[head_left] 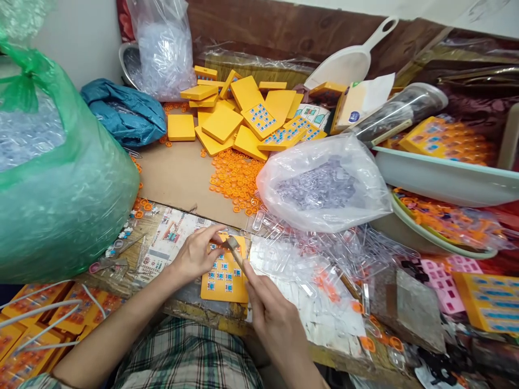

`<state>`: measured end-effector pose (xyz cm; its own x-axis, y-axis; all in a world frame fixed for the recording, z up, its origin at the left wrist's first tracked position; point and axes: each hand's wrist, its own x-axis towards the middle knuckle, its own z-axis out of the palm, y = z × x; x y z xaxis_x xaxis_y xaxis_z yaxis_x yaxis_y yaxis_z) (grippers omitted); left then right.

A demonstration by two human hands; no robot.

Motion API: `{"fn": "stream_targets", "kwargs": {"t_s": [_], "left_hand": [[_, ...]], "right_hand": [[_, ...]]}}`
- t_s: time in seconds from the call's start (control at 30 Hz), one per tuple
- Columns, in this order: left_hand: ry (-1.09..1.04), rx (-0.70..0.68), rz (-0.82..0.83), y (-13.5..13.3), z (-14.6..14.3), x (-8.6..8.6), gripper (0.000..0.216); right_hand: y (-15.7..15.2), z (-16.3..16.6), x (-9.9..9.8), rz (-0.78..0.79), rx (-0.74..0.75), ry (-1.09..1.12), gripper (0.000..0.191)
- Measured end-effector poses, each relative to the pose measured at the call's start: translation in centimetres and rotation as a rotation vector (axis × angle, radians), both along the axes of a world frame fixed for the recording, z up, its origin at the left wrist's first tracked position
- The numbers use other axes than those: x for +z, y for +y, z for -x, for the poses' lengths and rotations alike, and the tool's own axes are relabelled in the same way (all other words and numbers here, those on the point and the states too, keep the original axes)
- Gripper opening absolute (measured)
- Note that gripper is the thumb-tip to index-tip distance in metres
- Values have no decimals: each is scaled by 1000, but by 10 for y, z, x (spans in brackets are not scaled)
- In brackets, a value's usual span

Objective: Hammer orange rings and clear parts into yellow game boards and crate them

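A yellow plastic board (225, 276) with small blue squares lies flat at the near edge of the worktable. My left hand (196, 254) rests on its upper left corner, fingers curled and pinching at the board's top edge. My right hand (272, 319) is closed around a thin stick-like tool (235, 249) whose tip meets the board near the left fingertips. What the left fingers pinch, if anything, is too small to make out.
Behind lie a pile of yellow boards (239, 116), loose orange rings (235, 178) on cardboard, a clear bag of transparent parts (324, 183), a big green bag (60, 183) at left, basins (441, 175) at right, and more filled boards (36, 324) lower left.
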<state>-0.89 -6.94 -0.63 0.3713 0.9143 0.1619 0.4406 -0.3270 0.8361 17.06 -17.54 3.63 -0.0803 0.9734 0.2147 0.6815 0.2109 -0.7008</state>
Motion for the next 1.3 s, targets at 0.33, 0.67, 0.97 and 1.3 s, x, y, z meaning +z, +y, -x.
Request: {"fn": "stream_targets", "kwargs": {"t_s": [0.33,0.67,0.97,1.3], "left_hand": [[41,33,-47,41,-11,13,23],[262,-108,-101,95,-51,5,16],[210,-60,-137,58,-14,12,24],[212,-80,-192,-5,21,10,42]], "right_hand": [[-15,-9,-25,74,-429,321,47],[-32,-5,-26,237,-625,507,54],[-15,-6,-33,119,-417,405,46],[7,3,-2,-105,33,141,59]]}}
